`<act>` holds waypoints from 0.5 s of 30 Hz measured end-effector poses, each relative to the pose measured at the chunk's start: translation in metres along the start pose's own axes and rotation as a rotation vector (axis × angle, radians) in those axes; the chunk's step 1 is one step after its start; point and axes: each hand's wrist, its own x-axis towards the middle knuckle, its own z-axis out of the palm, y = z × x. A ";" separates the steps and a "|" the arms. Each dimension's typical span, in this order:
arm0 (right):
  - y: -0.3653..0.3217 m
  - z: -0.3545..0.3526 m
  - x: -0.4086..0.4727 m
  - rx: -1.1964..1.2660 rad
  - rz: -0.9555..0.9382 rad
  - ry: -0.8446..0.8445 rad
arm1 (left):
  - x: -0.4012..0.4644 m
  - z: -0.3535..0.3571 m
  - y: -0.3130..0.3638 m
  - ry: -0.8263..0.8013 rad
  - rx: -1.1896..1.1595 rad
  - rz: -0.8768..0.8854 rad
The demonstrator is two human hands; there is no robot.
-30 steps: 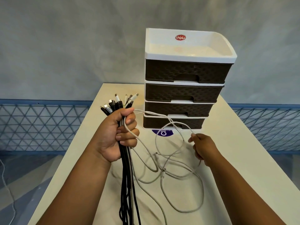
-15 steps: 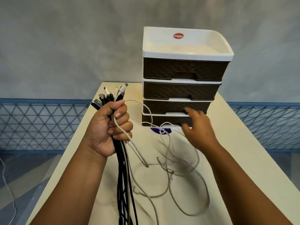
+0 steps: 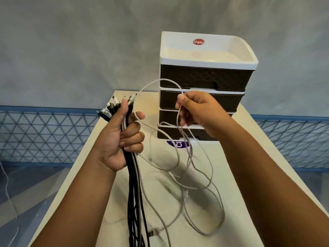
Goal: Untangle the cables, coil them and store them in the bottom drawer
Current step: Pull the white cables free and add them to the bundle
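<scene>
The drawer unit [image 3: 204,97] has a glossy white plastic top tray and matt brown fronts moulded in a woven texture (like wicker). Beside it, the black cables [image 3: 132,193] look smooth and rubbery; the bench [image 3: 249,175] is smooth, matt cream.

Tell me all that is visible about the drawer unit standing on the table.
The drawer unit is a small plastic tower of four dark brown drawers with a woven-looking texture, set in a white frame. Its white top forms a shallow tray bearing a red oval "Uniplus" label. All the drawers appear closed, each with a notch handle. It stands upright at the far end of the table. The right hand and pale cable loops partly hide the lower drawers.
</scene>
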 end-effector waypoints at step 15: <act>-0.072 0.005 -0.012 0.172 -0.258 -0.049 | 0.017 0.027 -0.026 0.225 0.339 0.042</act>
